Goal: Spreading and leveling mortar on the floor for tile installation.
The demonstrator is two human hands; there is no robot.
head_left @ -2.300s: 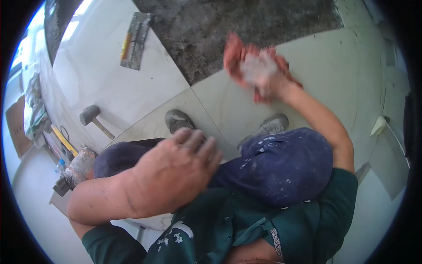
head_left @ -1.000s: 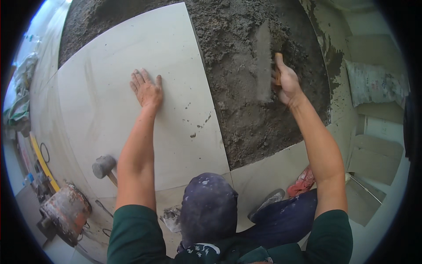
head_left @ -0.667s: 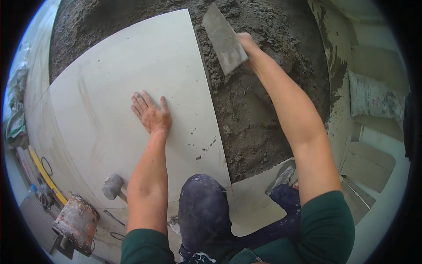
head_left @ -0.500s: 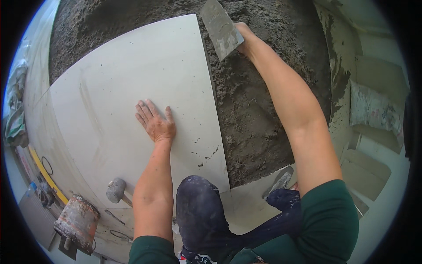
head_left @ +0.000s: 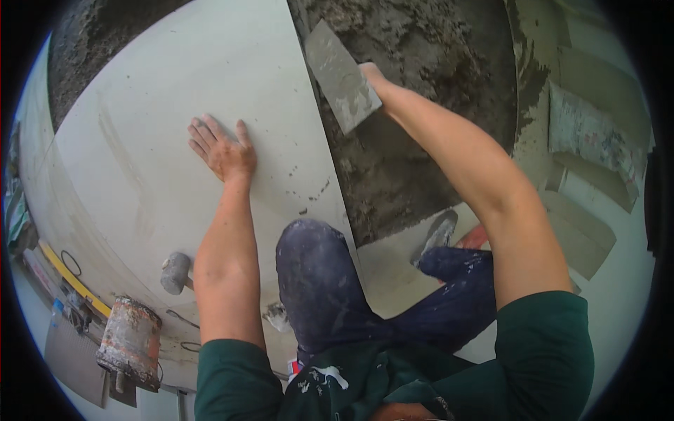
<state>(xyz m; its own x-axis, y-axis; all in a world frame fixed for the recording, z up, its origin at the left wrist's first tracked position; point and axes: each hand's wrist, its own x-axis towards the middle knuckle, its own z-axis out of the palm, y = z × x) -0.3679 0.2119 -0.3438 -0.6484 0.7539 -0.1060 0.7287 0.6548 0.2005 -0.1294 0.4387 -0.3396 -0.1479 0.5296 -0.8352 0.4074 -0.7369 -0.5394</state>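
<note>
My left hand (head_left: 221, 151) lies open, fingers spread, on a large pale tile (head_left: 147, 84). My right hand (head_left: 374, 81) grips a flat steel trowel (head_left: 337, 70), smeared with grey mortar, over the rough, dark mortar bed (head_left: 428, 161) beside the tile's right edge. My fingers on the trowel are mostly hidden behind its blade. A rubber mallet (head_left: 175, 270) lies on the tile left of my left forearm. My dark-trousered knee (head_left: 309, 259) is on or just above the tile's near edge.
A mortar-crusted bucket (head_left: 130, 337), a yellow level (head_left: 74, 277), a wire loop and notched plate (head_left: 74, 358) sit at lower left. On the right are a filled sack (head_left: 590, 137), cardboard pieces (head_left: 576, 231) and a red rag (head_left: 472, 237) behind my foot. A crumpled plastic sheet (head_left: 15, 203) lies far left.
My right hand let go of the red rag, took up the trowel from the tile and moved onto the mortar. My left hand came down onto the tile. My view shifted.
</note>
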